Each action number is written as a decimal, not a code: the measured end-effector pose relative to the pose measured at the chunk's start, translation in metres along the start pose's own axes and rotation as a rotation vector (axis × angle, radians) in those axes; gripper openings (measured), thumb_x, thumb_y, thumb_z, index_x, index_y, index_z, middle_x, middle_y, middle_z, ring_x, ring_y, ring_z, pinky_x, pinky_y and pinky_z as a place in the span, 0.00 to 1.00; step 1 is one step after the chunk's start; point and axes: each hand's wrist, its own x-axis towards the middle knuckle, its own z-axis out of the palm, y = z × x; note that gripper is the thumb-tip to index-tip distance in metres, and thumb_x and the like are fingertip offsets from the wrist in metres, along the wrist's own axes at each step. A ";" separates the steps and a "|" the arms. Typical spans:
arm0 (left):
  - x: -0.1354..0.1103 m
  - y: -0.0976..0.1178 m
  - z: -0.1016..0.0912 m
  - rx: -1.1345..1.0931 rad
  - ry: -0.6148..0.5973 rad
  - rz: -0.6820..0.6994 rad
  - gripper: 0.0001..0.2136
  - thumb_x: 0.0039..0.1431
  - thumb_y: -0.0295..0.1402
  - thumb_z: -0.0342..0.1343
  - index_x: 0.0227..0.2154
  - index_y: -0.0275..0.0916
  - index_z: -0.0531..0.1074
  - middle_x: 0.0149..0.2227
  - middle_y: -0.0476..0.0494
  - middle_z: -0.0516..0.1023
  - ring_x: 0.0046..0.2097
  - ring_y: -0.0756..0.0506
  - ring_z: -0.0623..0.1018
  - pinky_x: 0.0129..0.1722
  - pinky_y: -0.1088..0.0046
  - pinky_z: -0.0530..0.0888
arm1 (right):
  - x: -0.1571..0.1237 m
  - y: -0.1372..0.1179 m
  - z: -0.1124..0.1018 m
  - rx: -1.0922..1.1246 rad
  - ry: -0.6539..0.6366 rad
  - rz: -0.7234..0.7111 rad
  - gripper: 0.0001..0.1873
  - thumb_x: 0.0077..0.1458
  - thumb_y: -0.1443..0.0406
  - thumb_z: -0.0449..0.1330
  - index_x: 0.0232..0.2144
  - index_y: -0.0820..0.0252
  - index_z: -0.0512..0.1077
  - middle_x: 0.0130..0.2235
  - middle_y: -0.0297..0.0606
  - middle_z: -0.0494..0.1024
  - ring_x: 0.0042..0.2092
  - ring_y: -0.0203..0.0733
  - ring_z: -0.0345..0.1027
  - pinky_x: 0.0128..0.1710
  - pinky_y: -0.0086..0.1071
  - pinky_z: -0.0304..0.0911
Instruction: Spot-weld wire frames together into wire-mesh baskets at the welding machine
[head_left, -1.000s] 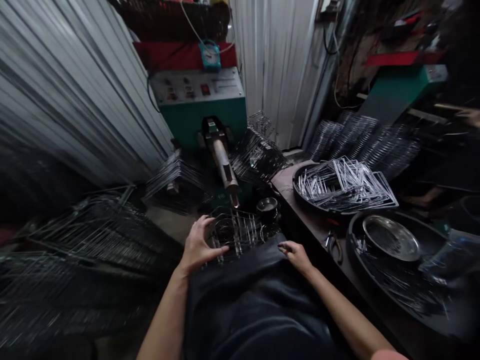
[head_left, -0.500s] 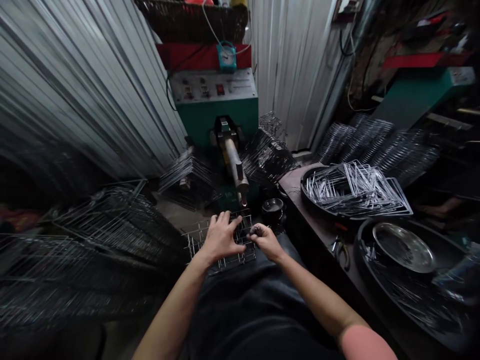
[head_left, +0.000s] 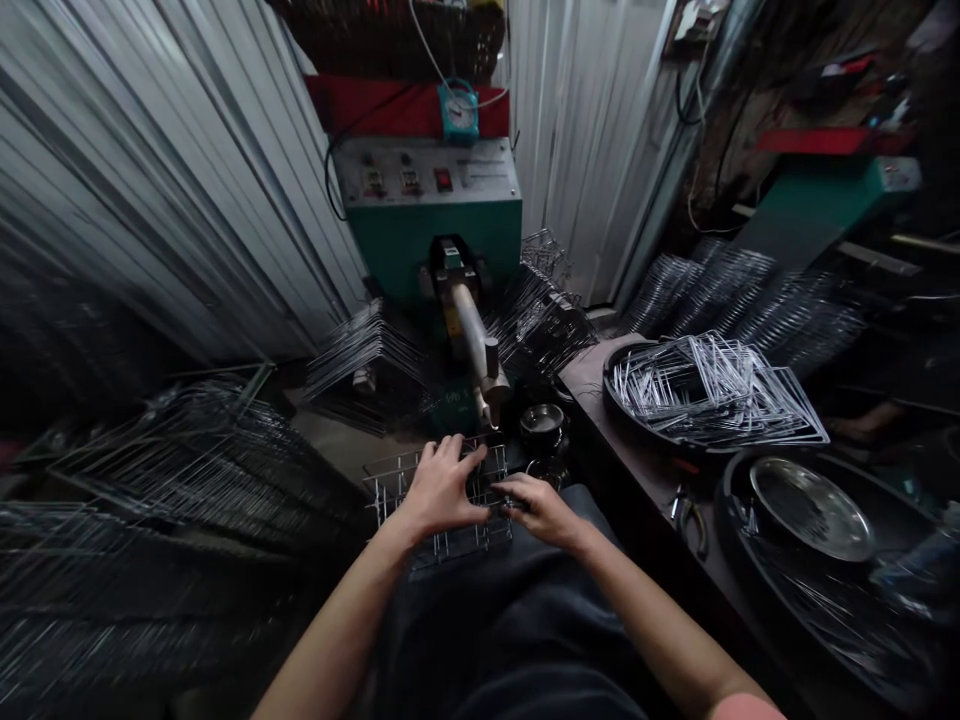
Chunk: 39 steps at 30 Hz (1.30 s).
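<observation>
A small wire basket (head_left: 397, 480) rests on my lap under the arm of a green welding machine (head_left: 431, 225). My left hand (head_left: 441, 487) lies over the basket's top, fingers curled on its wires. My right hand (head_left: 541, 508) pinches the basket's right edge; a small dark piece may sit between its fingers, too small to name. The machine's metal electrode arm (head_left: 480, 355) points down just beyond both hands.
Stacks of wire racks (head_left: 195, 450) fill the floor at left, with more (head_left: 536, 315) beside the machine. On the bench at right stand a black tray of bent wire frames (head_left: 712, 385), pliers (head_left: 694, 520) and a steel dish (head_left: 810, 505). Corrugated metal walls enclose the spot.
The basket was turned and set under the electrode arm. My right hand came from my lap to the basket's right edge; my left shifted onto its top.
</observation>
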 end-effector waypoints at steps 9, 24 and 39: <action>0.001 -0.012 0.007 -0.033 0.006 0.034 0.38 0.34 0.45 0.64 0.53 0.38 0.65 0.53 0.28 0.64 0.54 0.31 0.64 0.51 0.53 0.61 | -0.003 0.003 0.007 -0.095 0.102 -0.016 0.15 0.54 0.69 0.56 0.46 0.58 0.71 0.42 0.43 0.74 0.44 0.41 0.69 0.44 0.35 0.66; 0.021 -0.022 0.008 0.003 -0.042 -0.015 0.40 0.36 0.46 0.64 0.55 0.41 0.62 0.56 0.29 0.62 0.58 0.30 0.61 0.55 0.50 0.57 | 0.019 0.017 0.000 -0.129 0.117 -0.077 0.09 0.55 0.68 0.55 0.38 0.59 0.74 0.38 0.42 0.74 0.41 0.39 0.70 0.41 0.32 0.67; 0.031 -0.023 0.011 -0.032 -0.019 -0.063 0.37 0.36 0.45 0.64 0.54 0.45 0.63 0.54 0.34 0.64 0.56 0.33 0.63 0.53 0.53 0.60 | 0.027 0.023 -0.007 -0.175 0.120 -0.042 0.09 0.56 0.68 0.55 0.38 0.58 0.73 0.39 0.41 0.74 0.41 0.39 0.70 0.41 0.31 0.66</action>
